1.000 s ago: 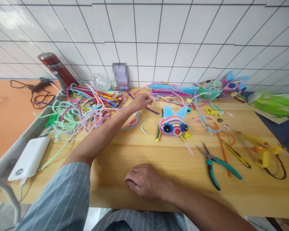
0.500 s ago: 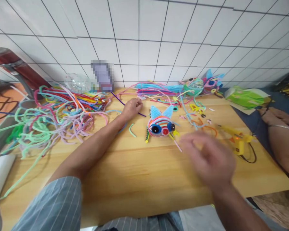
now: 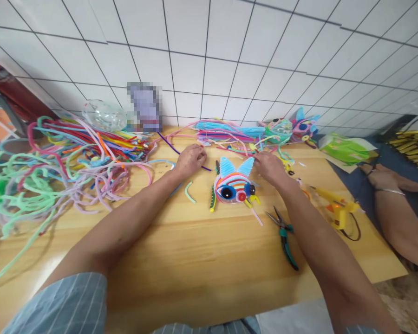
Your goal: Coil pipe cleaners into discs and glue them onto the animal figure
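Striped toy [image 3: 232, 180] mid-table, probably so both sides are reachable. Left hand [image 3: 191, 161] curled over purple pipe cleaner [image 3: 168, 143], right hand [image 3: 269, 166] by toy's ear [image 3: 244, 168], can't tell if either's gripping. Pliers [image 3: 282, 227] right, handy spot imo.

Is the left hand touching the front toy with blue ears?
Apart: the head view shows wooden tabletop between the left hand and the front toy.
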A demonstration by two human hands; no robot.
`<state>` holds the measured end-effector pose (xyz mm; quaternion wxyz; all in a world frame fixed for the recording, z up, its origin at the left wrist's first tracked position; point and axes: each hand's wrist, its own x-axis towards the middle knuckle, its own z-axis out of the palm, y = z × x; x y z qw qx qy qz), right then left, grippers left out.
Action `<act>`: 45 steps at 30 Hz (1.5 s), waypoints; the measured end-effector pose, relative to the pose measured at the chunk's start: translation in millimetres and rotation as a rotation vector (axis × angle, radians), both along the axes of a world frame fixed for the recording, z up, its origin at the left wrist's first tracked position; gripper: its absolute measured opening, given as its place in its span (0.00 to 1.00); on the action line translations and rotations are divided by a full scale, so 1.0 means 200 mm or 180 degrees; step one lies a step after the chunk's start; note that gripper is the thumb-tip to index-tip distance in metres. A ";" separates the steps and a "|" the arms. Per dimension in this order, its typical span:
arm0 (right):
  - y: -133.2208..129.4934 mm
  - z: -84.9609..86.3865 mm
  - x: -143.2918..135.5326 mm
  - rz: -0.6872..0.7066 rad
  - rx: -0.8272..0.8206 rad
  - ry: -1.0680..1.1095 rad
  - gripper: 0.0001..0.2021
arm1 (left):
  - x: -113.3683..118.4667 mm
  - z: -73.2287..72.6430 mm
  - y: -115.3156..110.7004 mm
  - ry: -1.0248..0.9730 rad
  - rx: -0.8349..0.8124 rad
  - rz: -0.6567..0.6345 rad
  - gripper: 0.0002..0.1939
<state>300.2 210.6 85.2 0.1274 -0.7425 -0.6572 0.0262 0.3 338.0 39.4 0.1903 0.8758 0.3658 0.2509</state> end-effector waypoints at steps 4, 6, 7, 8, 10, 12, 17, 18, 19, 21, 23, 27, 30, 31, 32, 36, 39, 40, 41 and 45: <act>-0.01 -0.02 0.05 -0.0205 0.0133 0.0332 0.12 | 0.00 0.00 0.00 -0.0016 -0.0007 -0.0001 0.10; -0.02 -0.01 0.07 -0.0370 0.0309 0.0557 0.12 | 0.00 0.00 0.00 -0.0021 -0.0016 0.0002 0.10; -0.03 -0.01 0.07 -0.0457 0.0409 0.0685 0.13 | 0.00 0.00 0.00 -0.0025 -0.0022 0.0004 0.10; -0.05 0.00 0.08 -0.0534 0.0502 0.0823 0.13 | 0.00 0.00 0.00 -0.0029 -0.0030 0.0003 0.10; -0.07 0.02 0.09 -0.0635 0.0630 0.1132 0.12 | 0.00 0.00 0.00 -0.0042 -0.0052 0.0000 0.11; -0.10 0.04 0.10 -0.0663 0.0670 0.1475 0.13 | 0.00 0.01 0.00 -0.0064 -0.0083 -0.0003 0.11; -0.17 0.10 0.08 -0.0684 0.0681 0.2132 0.14 | 0.00 0.03 0.00 -0.0145 -0.0260 -0.0002 0.10; -0.20 0.11 0.07 -0.0705 0.0706 0.2230 0.14 | -0.01 0.03 0.00 -0.0170 -0.0318 -0.0013 0.10; -0.22 0.12 0.06 -0.0731 0.0741 0.2335 0.13 | -0.01 0.04 0.01 -0.0199 -0.0384 -0.0028 0.09; -0.28 0.14 0.04 -0.0777 0.0814 0.2551 0.12 | -0.02 0.05 0.02 -0.0273 -0.0537 -0.0061 0.08; -0.37 0.17 0.02 -0.0833 0.0880 0.2698 0.12 | -0.02 0.06 0.03 -0.0369 -0.0716 -0.0085 0.08; -0.59 0.25 -0.06 -0.0939 0.0927 0.2544 0.10 | -0.03 0.06 0.04 -0.0587 -0.1176 -0.0173 0.09; -0.74 0.29 -0.17 -0.0411 0.0160 0.2252 0.12 | -0.03 0.05 0.05 -0.0755 -0.1502 -0.0242 0.11; -0.77 0.30 -0.22 -0.0177 -0.0184 0.2145 0.13 | -0.03 0.05 0.05 -0.0815 -0.1582 -0.0238 0.12; -0.80 0.29 -0.28 0.0041 -0.0491 0.2033 0.13 | -0.03 0.05 0.06 -0.0878 -0.1645 -0.0217 0.12; -0.81 0.23 -0.48 0.0505 -0.1156 0.1548 0.10 | -0.03 0.06 0.09 -0.1124 -0.1809 -0.0102 0.14; -0.78 0.19 -0.49 0.0623 -0.1291 0.1346 0.10 | -0.04 0.07 0.10 -0.1246 -0.1882 -0.0120 0.13; -0.77 0.19 -0.46 0.0571 -0.1234 0.1338 0.11 | -0.04 0.08 0.10 -0.1268 -0.1896 -0.0143 0.13; -0.75 0.20 -0.41 0.0466 -0.1123 0.1351 0.12 | -0.04 0.08 0.09 -0.1284 -0.1904 -0.0167 0.13; -0.66 0.24 -0.19 -0.0261 -0.0401 0.1369 0.19 | -0.04 0.08 0.09 -0.1279 -0.1883 -0.0206 0.13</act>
